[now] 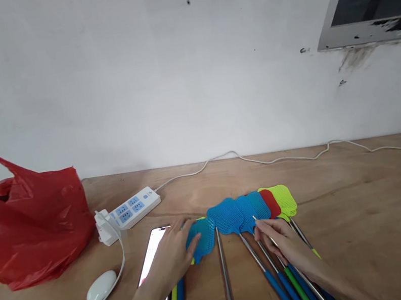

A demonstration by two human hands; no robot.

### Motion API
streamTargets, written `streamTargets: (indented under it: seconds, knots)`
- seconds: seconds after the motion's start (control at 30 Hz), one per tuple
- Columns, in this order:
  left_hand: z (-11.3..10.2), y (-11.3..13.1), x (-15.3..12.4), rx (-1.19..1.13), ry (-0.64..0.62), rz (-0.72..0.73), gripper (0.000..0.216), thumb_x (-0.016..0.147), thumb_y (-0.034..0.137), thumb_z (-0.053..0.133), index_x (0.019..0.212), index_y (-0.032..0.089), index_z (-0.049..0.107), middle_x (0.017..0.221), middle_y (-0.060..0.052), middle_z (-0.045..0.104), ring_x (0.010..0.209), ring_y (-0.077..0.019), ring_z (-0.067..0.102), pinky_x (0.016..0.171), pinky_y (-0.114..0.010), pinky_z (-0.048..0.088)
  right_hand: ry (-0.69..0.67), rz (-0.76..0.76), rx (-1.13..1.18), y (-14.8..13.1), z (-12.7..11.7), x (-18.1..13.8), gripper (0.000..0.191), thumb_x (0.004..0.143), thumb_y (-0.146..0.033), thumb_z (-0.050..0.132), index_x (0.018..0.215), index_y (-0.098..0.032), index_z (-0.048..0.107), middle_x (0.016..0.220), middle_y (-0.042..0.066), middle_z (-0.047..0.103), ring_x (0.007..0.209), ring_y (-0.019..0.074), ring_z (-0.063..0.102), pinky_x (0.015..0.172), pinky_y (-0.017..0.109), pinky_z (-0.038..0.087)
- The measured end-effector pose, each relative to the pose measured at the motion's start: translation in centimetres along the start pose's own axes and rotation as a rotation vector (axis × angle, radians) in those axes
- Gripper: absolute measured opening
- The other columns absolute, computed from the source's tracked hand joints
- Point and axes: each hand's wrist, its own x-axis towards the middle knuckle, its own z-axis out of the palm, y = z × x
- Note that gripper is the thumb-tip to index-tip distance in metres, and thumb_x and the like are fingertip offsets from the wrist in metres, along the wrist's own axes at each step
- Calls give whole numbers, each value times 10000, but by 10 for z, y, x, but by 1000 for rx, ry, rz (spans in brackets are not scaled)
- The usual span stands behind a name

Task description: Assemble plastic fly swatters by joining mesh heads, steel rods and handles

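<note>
My left hand point(181, 245) grips a blue fly swatter head point(204, 235), thumb across its front. A yellow-green edge shows behind that head. Between the fingers of my right hand point(278, 237) is a thin metal rod point(273, 242), its bare tip pointing up and left; its lower part is hidden by the hand. Several fly swatters lie overlapped in a fan, with blue heads point(225, 216), a red head point(271, 202) and a yellow-green head point(284, 198). Their metal shafts run down to coloured handles point(282, 292). A separate metal rod point(226, 279) lies between my hands.
A lit phone point(152, 253) lies under my left forearm, beside yellow and blue handles point(178, 297). A white power strip point(133, 208), its cable point(275, 160), a white mouse-shaped object point(101, 288) and a red plastic bag point(32, 224) are on the wooden table point(370, 224) against the wall.
</note>
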Motion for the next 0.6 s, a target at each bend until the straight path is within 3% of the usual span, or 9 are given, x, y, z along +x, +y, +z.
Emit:
streamTargets:
  seconds: [0.1,0.2,0.37,0.5,0.6]
  knots:
    - [5,3,-15,20,-68,65,346,933,323,569,1259,219,623,1373,-98,616,1231,-313,594,1033,-468,477,25,18,83,2,-3,2,537,850,-710,459,714,-208,593,369,-114,309,308,82,219,368,241,177]
    - [10,4,-25,104,-114,102,399,952,315,550,1321,169,593,1400,-141,595,1257,-353,575,1034,-525,480,14,-5,-9,4,-5,3,487,873,-654,464,716,-210,592,410,-101,341,338,94,271,383,246,200]
    - [11,12,-30,128,-81,133,378,979,298,515,1327,164,578,1359,-141,615,1220,-344,595,1008,-528,503,92,-240,-592,9,-1,-1,249,873,-423,583,731,-218,585,605,-18,586,596,177,562,552,277,330]
    - [16,14,-29,72,-45,172,337,970,284,519,1287,196,593,1330,-121,625,1184,-326,615,991,-512,517,84,-293,-986,9,9,-7,119,845,-324,665,817,-231,597,711,8,690,691,229,649,568,299,284]
    - [20,13,-28,53,-45,174,343,976,303,507,1293,200,588,1338,-128,617,1183,-336,614,986,-522,517,109,-283,-1163,11,12,-7,72,876,-218,615,945,-240,610,772,29,729,702,238,682,540,307,236]
